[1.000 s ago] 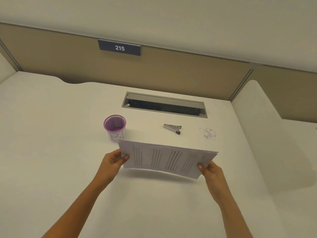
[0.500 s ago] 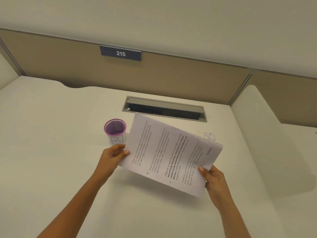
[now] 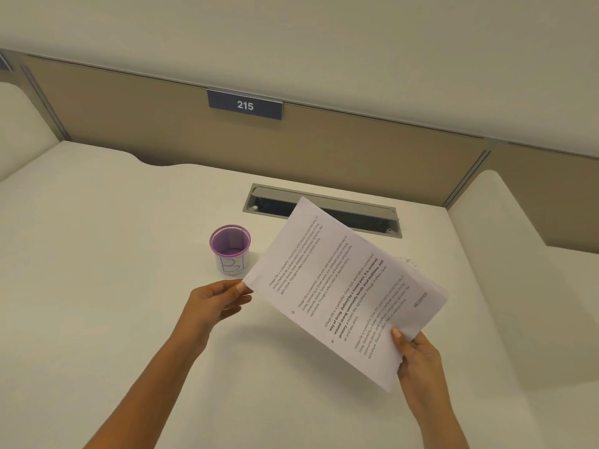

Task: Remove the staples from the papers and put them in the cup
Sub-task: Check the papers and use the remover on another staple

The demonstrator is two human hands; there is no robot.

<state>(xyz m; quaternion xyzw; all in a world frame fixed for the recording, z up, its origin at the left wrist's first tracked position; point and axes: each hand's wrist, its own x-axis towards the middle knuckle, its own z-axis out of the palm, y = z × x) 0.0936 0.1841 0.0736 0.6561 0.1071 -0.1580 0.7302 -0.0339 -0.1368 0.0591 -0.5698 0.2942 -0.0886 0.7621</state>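
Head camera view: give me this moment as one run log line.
papers: held tilted above desk | left hand: pinches corner | right hand: grips near edge | cup: upright on desk

The scene is lit evenly and softly from above; faint shadows are cast on the desk (image 3: 97,286) beneath the papers (image 3: 340,286). Straight lines are bowed near the edges.
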